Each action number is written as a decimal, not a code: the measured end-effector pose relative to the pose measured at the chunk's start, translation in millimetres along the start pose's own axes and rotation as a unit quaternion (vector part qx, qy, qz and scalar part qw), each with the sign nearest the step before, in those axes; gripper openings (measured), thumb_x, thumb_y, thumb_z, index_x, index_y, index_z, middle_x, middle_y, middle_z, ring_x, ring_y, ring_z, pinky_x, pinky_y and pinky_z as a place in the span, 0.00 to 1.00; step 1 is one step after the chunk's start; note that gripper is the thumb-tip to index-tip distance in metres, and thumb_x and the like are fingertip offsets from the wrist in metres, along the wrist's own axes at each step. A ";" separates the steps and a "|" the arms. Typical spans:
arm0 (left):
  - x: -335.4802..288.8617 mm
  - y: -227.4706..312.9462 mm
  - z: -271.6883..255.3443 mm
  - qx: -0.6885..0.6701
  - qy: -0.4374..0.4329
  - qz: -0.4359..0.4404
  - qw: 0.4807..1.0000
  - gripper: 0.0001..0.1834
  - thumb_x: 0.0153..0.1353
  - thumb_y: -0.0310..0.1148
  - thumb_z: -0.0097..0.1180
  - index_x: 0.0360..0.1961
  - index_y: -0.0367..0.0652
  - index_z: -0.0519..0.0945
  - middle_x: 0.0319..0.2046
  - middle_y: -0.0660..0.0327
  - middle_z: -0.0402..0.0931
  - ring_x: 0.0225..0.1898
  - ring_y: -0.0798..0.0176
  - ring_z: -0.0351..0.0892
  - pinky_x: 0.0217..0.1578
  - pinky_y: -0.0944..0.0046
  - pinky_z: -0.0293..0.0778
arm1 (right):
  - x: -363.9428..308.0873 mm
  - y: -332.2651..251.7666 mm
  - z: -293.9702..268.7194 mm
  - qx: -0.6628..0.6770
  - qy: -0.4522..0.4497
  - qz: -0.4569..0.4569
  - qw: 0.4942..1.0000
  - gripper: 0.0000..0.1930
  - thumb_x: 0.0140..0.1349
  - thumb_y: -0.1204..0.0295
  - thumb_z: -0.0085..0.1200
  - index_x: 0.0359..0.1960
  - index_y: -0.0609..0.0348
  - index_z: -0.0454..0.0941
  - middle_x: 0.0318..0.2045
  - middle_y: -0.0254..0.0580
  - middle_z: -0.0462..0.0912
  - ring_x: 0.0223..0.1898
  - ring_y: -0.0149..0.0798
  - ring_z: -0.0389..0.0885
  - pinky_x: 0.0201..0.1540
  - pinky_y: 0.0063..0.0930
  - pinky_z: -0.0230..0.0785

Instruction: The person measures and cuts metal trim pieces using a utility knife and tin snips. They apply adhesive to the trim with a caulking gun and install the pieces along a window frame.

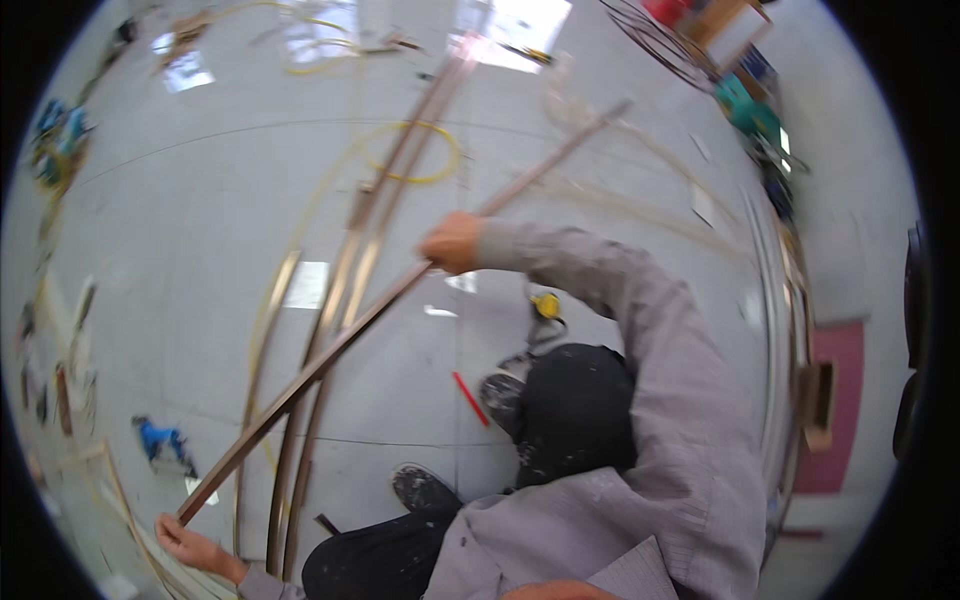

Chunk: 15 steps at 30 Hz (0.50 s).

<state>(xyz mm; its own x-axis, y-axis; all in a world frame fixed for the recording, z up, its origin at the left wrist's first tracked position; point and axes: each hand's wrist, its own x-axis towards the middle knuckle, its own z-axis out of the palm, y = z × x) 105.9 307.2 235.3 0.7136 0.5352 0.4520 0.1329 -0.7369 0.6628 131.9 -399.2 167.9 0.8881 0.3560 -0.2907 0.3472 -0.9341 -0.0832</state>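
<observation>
A long, narrow brown trim strip (345,345) slants across the view from lower left to upper right, raised above the floor. My left hand (188,548) is closed at its near end. Further along, my right hand (452,243) wraps round the strip with the arm bent outward. The strip's far end is blurred. Beneath it, several similar brown strips (337,288) lie lengthwise on the grey floor, some partly hidden by the held one.
A yellow tape measure (545,305) and a red stick (470,399) lie by my shoes. At left is a blue power tool (163,445). A yellow hose (455,165) loops across the floor. Boxes (722,35) and a green tool (748,108) stand at far right.
</observation>
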 end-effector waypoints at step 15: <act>27.9 51.8 -129.3 0.319 -0.183 0.089 0.925 0.19 0.70 0.29 0.57 0.59 0.32 0.79 0.53 0.50 0.82 0.55 0.54 0.82 0.59 0.56 0.74 | 58.3 194.2 -49.8 0.002 0.078 0.209 0.975 0.11 0.68 0.68 0.54 0.50 0.47 0.82 0.39 0.48 0.87 0.44 0.56 0.85 0.47 0.51 0.76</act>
<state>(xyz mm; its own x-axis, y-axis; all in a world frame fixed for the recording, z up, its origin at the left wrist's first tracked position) 43.7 337.3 359.5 0.9332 0.2922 0.2093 0.2869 -0.9563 0.0561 266.1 -558.5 182.3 0.9868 -0.0567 -0.1514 -0.0562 -0.9984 0.0078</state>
